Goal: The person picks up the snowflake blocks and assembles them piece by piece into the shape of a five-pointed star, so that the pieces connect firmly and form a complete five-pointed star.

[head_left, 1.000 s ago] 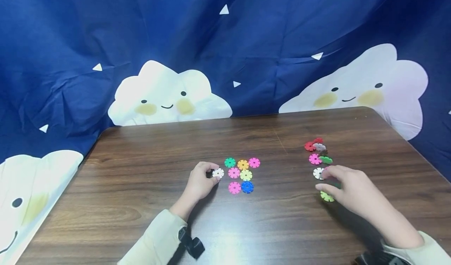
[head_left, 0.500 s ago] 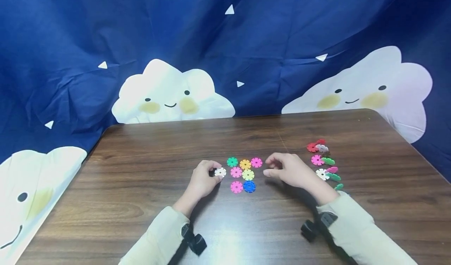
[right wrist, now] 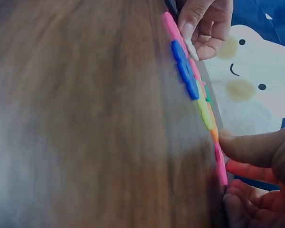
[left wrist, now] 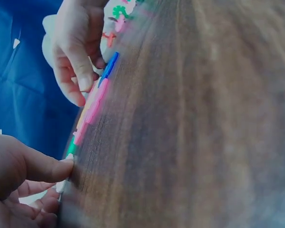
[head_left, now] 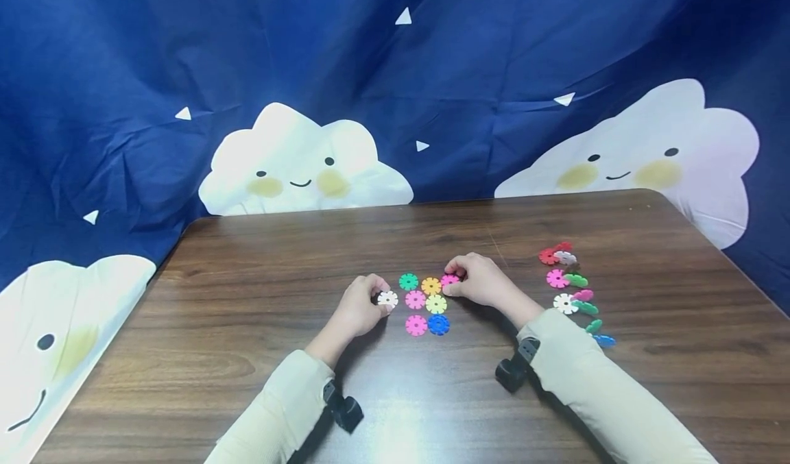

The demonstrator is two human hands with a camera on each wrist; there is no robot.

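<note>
Since a second ago my right hand point(head_left: 478, 282) has left the loose pile point(head_left: 570, 289) at mid-right of frame and moved to frame centre, fingers now curled on the pink disc point(head_left: 449, 280) at the grid's point(head_left: 426, 305) upper-right corner. Left hand point(head_left: 358, 308) hasn't moved, still pinching the white disc point(head_left: 387, 299) at the grid's left edge. Looks like I'm squaring the layout, not fetching.

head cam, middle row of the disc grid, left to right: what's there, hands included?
left hand → white disc → pink disc → yellow-green disc → right hand, set a little farther back by the top-row pink disc.
</note>
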